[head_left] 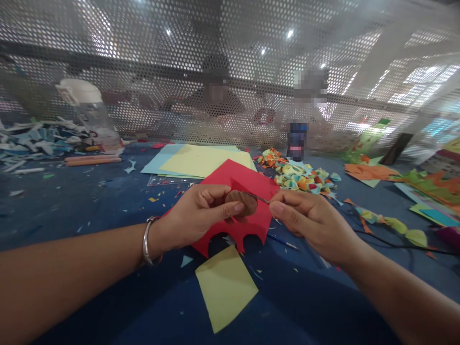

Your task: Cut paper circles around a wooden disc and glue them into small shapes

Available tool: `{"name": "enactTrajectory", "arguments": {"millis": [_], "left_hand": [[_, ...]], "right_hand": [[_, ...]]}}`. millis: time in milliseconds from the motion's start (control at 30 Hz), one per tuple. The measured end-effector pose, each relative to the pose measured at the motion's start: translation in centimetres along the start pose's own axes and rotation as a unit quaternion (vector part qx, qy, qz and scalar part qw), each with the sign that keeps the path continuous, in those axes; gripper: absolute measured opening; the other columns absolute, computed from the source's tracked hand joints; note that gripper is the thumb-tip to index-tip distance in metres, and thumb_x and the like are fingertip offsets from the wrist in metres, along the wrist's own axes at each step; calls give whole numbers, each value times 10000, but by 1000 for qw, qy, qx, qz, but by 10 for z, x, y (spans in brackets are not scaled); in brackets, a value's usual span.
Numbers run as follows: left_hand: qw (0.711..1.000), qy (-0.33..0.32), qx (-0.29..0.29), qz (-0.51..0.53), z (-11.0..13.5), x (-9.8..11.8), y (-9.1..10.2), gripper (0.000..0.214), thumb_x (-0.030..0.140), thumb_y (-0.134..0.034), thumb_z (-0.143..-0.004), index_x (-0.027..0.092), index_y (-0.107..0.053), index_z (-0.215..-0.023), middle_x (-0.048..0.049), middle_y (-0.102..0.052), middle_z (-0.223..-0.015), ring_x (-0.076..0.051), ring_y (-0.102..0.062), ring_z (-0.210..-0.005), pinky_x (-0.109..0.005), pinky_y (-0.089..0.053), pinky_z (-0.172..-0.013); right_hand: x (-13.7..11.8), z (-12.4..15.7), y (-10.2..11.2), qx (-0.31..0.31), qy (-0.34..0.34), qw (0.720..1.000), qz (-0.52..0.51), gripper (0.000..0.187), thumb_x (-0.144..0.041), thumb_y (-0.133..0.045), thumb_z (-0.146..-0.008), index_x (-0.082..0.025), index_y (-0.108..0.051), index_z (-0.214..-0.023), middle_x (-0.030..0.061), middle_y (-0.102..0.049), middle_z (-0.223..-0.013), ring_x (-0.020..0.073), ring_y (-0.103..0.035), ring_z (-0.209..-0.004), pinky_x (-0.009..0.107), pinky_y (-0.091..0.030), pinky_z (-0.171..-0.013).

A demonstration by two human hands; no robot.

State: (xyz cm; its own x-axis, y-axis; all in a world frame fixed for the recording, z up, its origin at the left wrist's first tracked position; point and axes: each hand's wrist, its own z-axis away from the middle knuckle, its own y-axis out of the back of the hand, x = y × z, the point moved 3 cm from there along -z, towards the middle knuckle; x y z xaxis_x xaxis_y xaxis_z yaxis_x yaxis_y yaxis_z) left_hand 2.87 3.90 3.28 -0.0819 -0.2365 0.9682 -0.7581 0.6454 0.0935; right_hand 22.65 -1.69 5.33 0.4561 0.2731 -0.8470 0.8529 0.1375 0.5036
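Observation:
My left hand (201, 213) pinches a small brown rounded piece (246, 202) between thumb and fingers; its material is unclear. Along its upper edge runs a thin dark strip (259, 197), and the thumb and finger of my right hand (305, 215) are closed on the strip's far end. Under both hands lies a red paper sheet (247, 177) with rounded bites cut from its near edge. Closer to me is a pale yellow paper square (227, 290), lying on the dark blue table (118, 297). A thin blue stick (282, 241) lies below my right hand.
Yellow and light blue sheets (201, 160) are stacked behind the red one. Folded colourful paper pieces (302, 177) are heaped right of them. A bottle (93, 117) and paper scraps (32, 143) stand at left. A black cable (391, 243) crosses the right side. A perforated screen (143, 43) stands behind.

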Motion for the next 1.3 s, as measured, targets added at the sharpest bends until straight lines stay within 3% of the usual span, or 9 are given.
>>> {"name": "enactTrajectory", "arguments": {"millis": [333, 533, 633, 767, 1067, 1300], "left_hand": [[1000, -18, -15, -3, -1, -2, 1, 175, 240, -646, -901, 101, -689, -804, -55, -674, -834, -121, -584, -759, -242, -481, -721], [999, -22, -42, 0, -1, -2, 1, 197, 237, -622, -915, 104, -653, -774, -33, -615, -780, -128, -575, -787, -270, -482, -779], [999, -12, -52, -11, 0, -1, 1, 199, 255, -624, -916, 108, -652, -785, -21, -614, -768, -107, -602, -718, -223, -499, -677], [998, 53, -43, -4, 3, -2, 1, 216, 319, -652, -898, 118, -630, -822, 0, -621, -699, -95, -629, -506, -189, -485, -478], [997, 54, -54, 16, 3, -4, -1, 197, 299, -641, -909, 109, -638, -858, -4, -649, -776, -50, -607, -428, -139, -459, -430], [998, 22, -59, 16, 4, -5, 1, 271, 327, -629, -921, 125, -588, -745, -21, -657, -850, -6, -452, -418, -151, -371, -383]], "right_hand": [[0, -1, 4, -4, 10, 999, 40, 416, -529, -556, -957, -179, -550, -733, -69, -349, -595, 66, -288, -501, 231, -219, -447], [1, -2, 7, -25, -2, 999, 45, 408, -527, -565, -952, -182, -552, -735, -80, -308, -575, 66, -258, -486, 236, -191, -441], [2, -2, 7, -31, 3, 999, 42, 402, -525, -563, -954, -181, -558, -745, -79, -314, -583, 65, -260, -490, 236, -191, -443], [5, -2, 6, -28, 11, 999, 26, 396, -508, -554, -966, -181, -555, -742, -76, -331, -591, 67, -270, -501, 231, -212, -452], [4, -2, 3, -23, 16, 999, 29, 410, -499, -544, -975, -180, -542, -718, -66, -355, -611, 71, -286, -520, 236, -228, -468], [3, -2, 4, -26, 10, 999, 25, 406, -517, -550, -965, -183, -541, -734, -74, -330, -599, 71, -265, -506, 240, -212, -457]]}}
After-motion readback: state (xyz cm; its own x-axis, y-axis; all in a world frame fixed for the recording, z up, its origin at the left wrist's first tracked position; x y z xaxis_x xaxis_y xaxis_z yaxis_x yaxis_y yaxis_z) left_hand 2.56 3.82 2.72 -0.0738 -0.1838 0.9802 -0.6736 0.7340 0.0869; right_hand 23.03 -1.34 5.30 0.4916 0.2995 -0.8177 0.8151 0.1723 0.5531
